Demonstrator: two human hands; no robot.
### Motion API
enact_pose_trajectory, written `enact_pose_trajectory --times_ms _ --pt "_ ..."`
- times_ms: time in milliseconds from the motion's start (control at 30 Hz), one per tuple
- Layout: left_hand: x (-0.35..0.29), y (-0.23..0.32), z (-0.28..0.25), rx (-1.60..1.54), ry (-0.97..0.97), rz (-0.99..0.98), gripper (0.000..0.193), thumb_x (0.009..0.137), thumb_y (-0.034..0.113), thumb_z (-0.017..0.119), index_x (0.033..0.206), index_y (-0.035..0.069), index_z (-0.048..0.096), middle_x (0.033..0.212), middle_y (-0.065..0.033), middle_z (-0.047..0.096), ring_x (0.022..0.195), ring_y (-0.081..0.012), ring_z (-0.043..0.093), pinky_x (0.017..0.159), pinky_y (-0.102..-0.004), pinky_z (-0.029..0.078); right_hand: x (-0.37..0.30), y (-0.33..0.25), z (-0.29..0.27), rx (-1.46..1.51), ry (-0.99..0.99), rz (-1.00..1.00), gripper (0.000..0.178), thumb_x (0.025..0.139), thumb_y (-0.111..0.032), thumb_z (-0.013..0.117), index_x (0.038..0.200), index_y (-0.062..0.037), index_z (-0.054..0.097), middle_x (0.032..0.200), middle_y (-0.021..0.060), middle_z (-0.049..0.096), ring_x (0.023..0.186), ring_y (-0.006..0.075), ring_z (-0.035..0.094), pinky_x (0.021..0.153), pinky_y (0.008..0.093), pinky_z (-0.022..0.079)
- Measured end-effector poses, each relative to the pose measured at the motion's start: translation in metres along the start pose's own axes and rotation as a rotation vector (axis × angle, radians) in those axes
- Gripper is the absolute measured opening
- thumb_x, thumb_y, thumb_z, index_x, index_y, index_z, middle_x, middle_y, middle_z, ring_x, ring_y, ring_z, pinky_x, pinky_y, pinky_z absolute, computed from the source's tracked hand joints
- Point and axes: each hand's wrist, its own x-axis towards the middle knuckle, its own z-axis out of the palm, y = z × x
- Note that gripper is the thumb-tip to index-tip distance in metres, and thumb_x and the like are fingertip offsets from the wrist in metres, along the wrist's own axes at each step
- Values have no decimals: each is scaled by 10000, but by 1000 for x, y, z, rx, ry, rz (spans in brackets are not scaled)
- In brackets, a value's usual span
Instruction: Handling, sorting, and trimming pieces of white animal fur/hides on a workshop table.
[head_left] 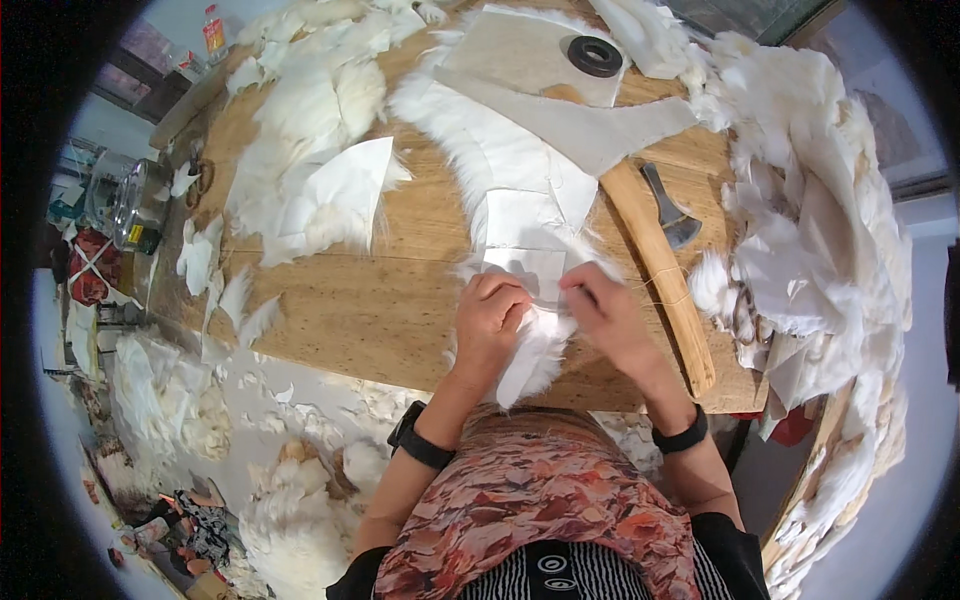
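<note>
Listing what I view from afar: one white fur strip (535, 362), reaching the near edge of the table (400, 300); left hand (491, 322), curled, pinching its left side; right hand (608, 312), half-curled, its grip I cannot tell; wooden stick (655, 275), farther right.

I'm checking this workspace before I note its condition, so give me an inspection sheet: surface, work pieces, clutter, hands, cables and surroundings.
Surface: wooden table, scattered fur scraps at left.
Work pieces: long white fur strip, pale backing up, fuzzy edges.
Clutter: black tape roll, wooden stick, metal blade, all right of centre.
Hands: left hand, fingers closed on the strip; right hand, fingers curled beside it, grip unclear.
Cables: nothing seen.
Surroundings: fur heap at right, bottle far left.
</note>
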Motion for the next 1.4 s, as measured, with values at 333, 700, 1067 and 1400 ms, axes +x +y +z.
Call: enact_pose_trajectory --times_ms 333,700,1067,1400 --pt "2 -1 0 -19 2 26 160 712 -20 738 833 55 665 932 -62 637 900 -266 587 787 -355 475 25 15 4 -314 -114 -305 101 902 -82 584 978 -40 636 745 108 637 673 186 636 622 321 482" --pt "1 -2 0 -7 -1 33 120 730 4 710 817 68 658 909 -48 633 895 -276 583 770 -379 470 31 19 1 -28 -268 -44 94 910 -75 604 972 -16 642 770 76 634 659 125 596 614 286 487" --pt "4 0 -1 -40 -15 41 159 705 -35 690 822 64 646 905 -49 631 887 -286 578 765 -386 463 30 -1 -1 -360 -312 -284 266 796 -210 702 999 -66 606 787 140 626 731 322 629 668 409 488" --pt "3 -4 -1 -73 -17 26 173 705 -24 713 833 71 647 909 -49 634 888 -284 586 759 -383 471 31 -13 1 -375 -408 -109 495 792 -194 668 1234 -79 477 877 207 657 861 401 645 749 483 502"
